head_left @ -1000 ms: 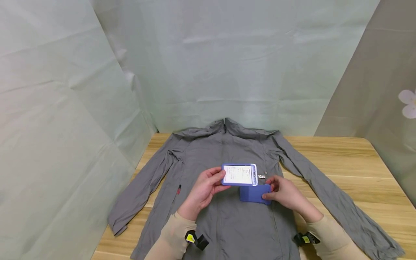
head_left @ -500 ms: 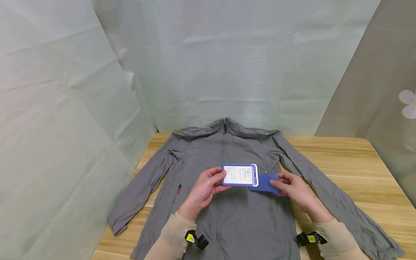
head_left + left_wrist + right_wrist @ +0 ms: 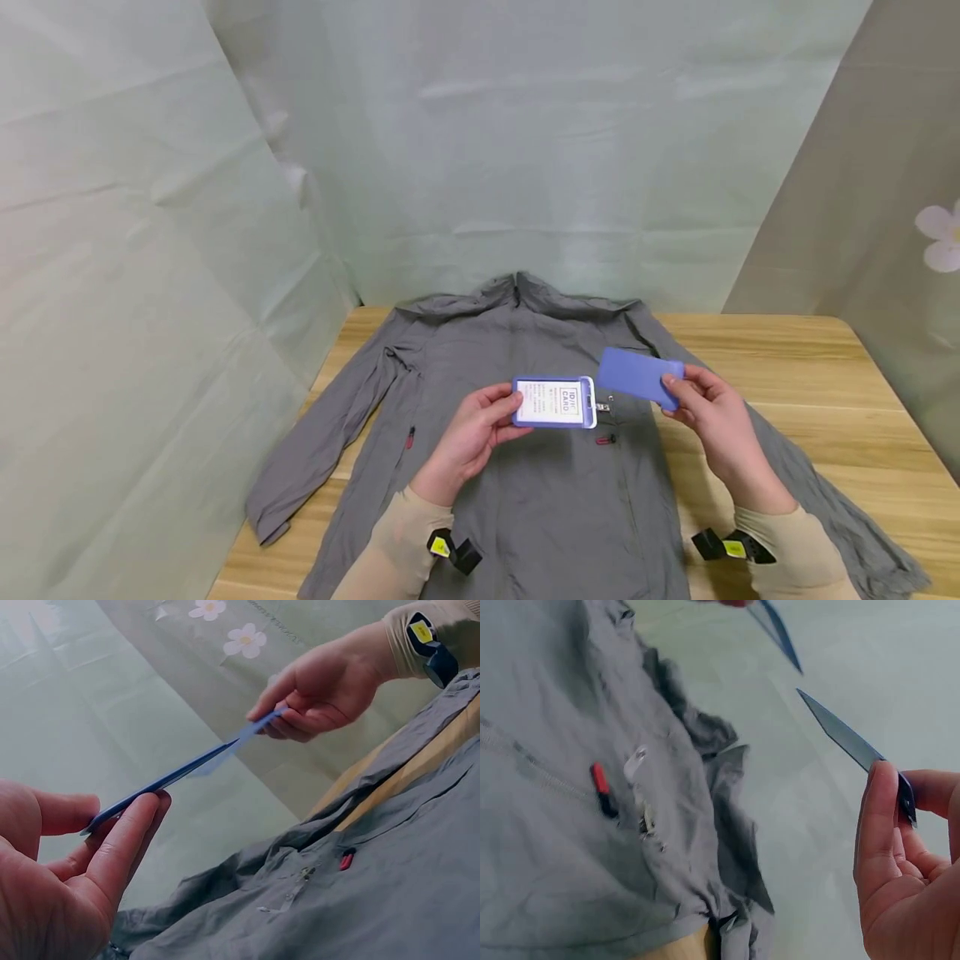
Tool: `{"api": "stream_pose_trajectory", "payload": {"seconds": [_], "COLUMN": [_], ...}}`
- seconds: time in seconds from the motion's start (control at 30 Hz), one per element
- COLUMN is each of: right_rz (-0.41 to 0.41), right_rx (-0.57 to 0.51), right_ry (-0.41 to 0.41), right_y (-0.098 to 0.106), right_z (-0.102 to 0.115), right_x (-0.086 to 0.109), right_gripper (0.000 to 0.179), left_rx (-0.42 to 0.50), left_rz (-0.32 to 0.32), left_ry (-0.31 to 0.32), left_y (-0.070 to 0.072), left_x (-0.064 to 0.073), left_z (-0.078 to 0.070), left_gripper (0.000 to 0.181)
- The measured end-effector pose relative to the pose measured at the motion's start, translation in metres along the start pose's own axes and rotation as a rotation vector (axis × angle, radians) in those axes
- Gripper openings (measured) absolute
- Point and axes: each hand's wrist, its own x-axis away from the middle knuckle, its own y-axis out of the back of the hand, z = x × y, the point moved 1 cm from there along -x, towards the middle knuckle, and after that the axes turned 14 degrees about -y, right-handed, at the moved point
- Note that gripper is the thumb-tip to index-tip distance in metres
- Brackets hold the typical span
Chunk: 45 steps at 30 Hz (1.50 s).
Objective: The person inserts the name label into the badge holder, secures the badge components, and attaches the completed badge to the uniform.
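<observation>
My left hand (image 3: 480, 429) pinches a blue-framed ID card holder (image 3: 553, 402) by its left end. A white printed card marked "ID CARD" shows in it, facing up. Between the thumb and fingers of my right hand (image 3: 716, 417) is a plain blue rectangular plate (image 3: 636, 372), tilted and raised beside the holder's right end. The right wrist view shows a gap between the plate (image 3: 844, 731) and the holder (image 3: 776, 634). Below both lies a grey jacket (image 3: 480, 358), spread front side up. A metal badge clip (image 3: 646, 819) with a short clear strap rests on it.
The jacket covers much of a wooden table (image 3: 787, 358), one sleeve reaching out on each side. Red-and-black zipper pulls (image 3: 606, 440) show on its pockets. Pale sheeting (image 3: 562, 167) hangs behind the table and on its left.
My right hand has moved the blue plate from under the holder's right end up and to the right. The clip and right zipper pull are now uncovered. My left hand stays nearly still.
</observation>
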Motion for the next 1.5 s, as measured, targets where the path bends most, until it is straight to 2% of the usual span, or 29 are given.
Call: {"api": "stream_pose_trajectory", "payload": {"seconds": [0.1, 0.2, 0.37, 0.6, 1.5], "right_rz": [0.033, 0.081, 0.142, 0.167, 0.114], "right_rx": [-0.05, -0.066, -0.01, 0.053, 0.156], "right_ry": [0.0, -0.009, -0.021, -0.046, -0.061], "right_y": [-0.003, -0.005, -0.009, -0.015, -0.008], "right_z": [0.001, 0.0, -0.002, -0.002, -0.002], "right_x": [0.003, 0.005, 0.008, 0.011, 0.009], "right_gripper": [0.004, 0.006, 0.008, 0.006, 0.016], "left_rx": [0.001, 0.001, 0.009, 0.027, 0.033], "left_rz": [-0.004, -0.008, -0.017, -0.009, 0.005], "left_ry": [-0.002, -0.002, -0.001, -0.016, -0.026], "left_y": [0.0, -0.001, -0.002, -0.004, -0.005], "left_x": [-0.001, -0.002, -0.004, -0.005, -0.007], "left_z": [0.0, 0.0, 0.0, 0.002, 0.0], "left_gripper": [0.046, 0.046, 0.045, 0.043, 0.044]}}
